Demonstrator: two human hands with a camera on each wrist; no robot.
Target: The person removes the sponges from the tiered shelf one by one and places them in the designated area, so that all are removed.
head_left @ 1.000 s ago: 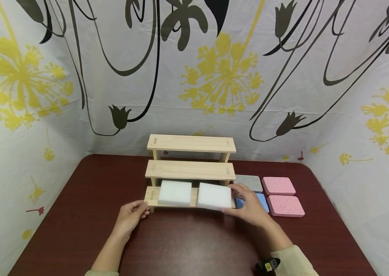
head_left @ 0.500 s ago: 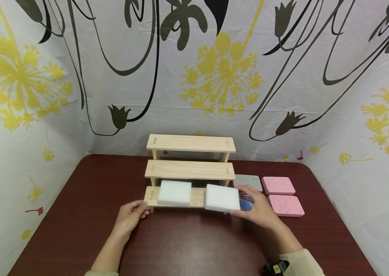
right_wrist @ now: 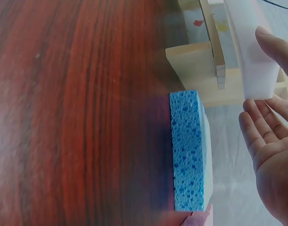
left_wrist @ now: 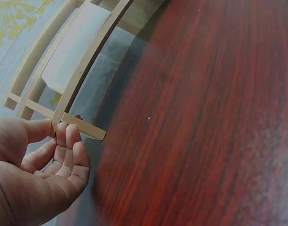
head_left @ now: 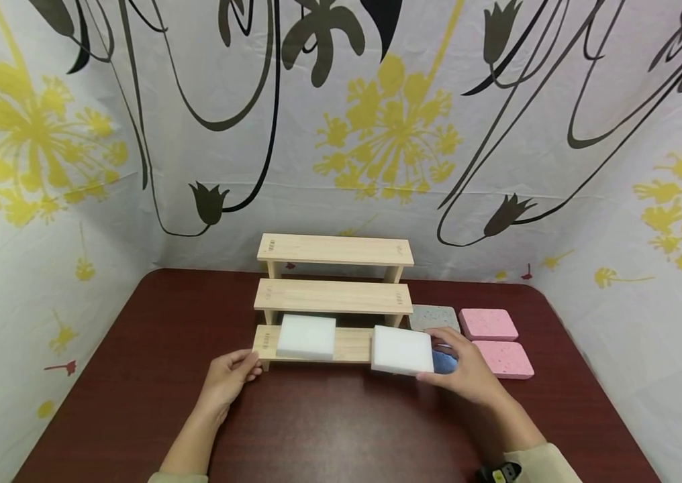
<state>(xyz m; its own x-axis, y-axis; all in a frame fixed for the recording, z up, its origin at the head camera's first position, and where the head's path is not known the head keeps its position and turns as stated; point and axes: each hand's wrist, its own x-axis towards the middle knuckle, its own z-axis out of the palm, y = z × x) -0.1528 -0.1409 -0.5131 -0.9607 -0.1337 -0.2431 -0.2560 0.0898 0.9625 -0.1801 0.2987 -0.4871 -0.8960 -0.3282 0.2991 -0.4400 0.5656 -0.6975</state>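
Note:
A three-tier wooden rack stands on the table. My left hand pinches the left end of its lowest shelf, thumb on top in the head view. My right hand holds a white sponge block by its right side, between thumb and fingers. That block is at the right end of the lowest shelf, reaching past its end; in the right wrist view the shelf end lies beside it. A second white sponge block lies flat on the same shelf, left of centre. Behind the right hand, a blue sponge is partly hidden.
Right of the rack lie a grey sponge and two pink sponges, one in front of the other. The dark red table extends in front of the rack. A patterned cloth hangs behind and at both sides.
My right hand has moved right with the white sponge block, sliding or carrying it from right of centre to the shelf's right end. The left hand and the other white block stay put.

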